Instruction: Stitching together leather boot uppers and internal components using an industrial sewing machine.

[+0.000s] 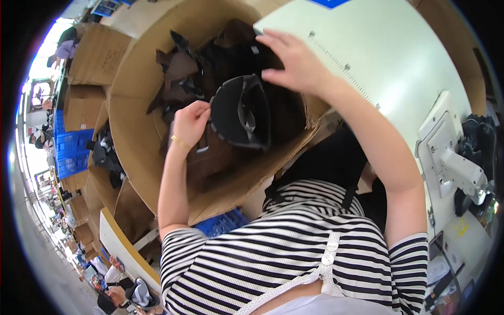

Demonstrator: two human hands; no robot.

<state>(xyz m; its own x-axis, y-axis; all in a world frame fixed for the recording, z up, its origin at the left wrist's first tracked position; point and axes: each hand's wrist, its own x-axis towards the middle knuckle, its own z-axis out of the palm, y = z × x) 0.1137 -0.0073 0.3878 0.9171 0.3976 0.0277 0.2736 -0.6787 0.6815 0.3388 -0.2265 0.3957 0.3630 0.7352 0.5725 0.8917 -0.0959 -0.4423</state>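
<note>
My left hand [190,125] pinches the left edge of a black, curved shoe upper [226,115], its thumb and fingers pressed together. The upper hangs over a large cardboard box [137,100], its opening turned to the right. Apart from it, my right hand [294,60] is held out with its fingers spread and nothing in them. That hand hovers by the corner of a white table [388,52]. Inside the box lies a loose heap of brown and black pieces [181,76], partly hidden behind the upper.
A white machine part [459,170] is fixed at the table's right, beside black pieces [479,139]. Left of the box stand more cartons [100,55], blue crates [71,144] and a yellow-edged board [126,252]. Other people [115,294] work at the lower left.
</note>
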